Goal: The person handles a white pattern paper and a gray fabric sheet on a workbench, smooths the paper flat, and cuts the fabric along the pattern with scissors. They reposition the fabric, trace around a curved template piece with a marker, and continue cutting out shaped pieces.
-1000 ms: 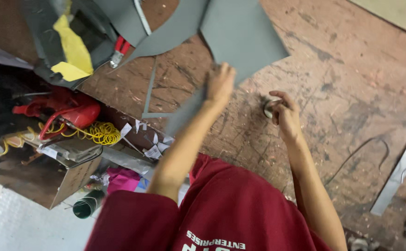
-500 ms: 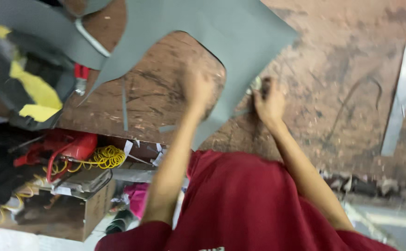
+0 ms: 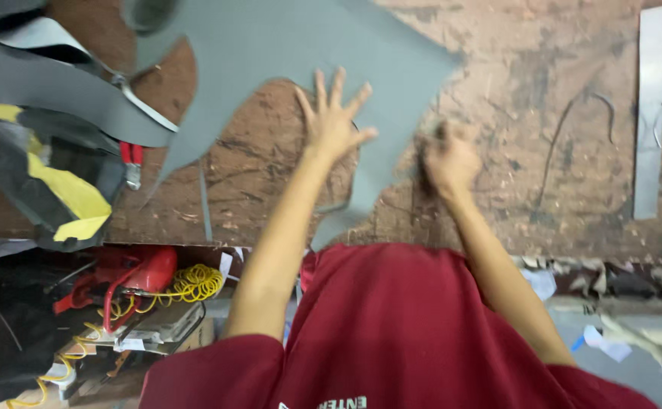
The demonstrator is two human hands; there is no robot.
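Observation:
A large grey sheet of leather-like material [image 3: 285, 53] lies on a scarred brown worktable [image 3: 513, 189]. My left hand [image 3: 332, 125] presses flat on the sheet's lower part, fingers spread wide. My right hand [image 3: 448, 160] is blurred at the sheet's right edge. Its fingers are curled around a small dark tool that I cannot make out. A narrow tail of the sheet hangs toward my red shirt.
A long metal strip [image 3: 651, 113] lies at the table's right side. Grey, black and yellow material [image 3: 51, 174] is piled at the left, with red-handled pliers [image 3: 131, 163] beside it. Below the table edge sit a red tool with a yellow coiled hose [image 3: 187, 284] and scraps [image 3: 611, 282].
The view has shifted, so the sheet and metal strip sit closer in frame. My left hand's fingers have spread on the sheet. My right hand has moved along the sheet's edge.

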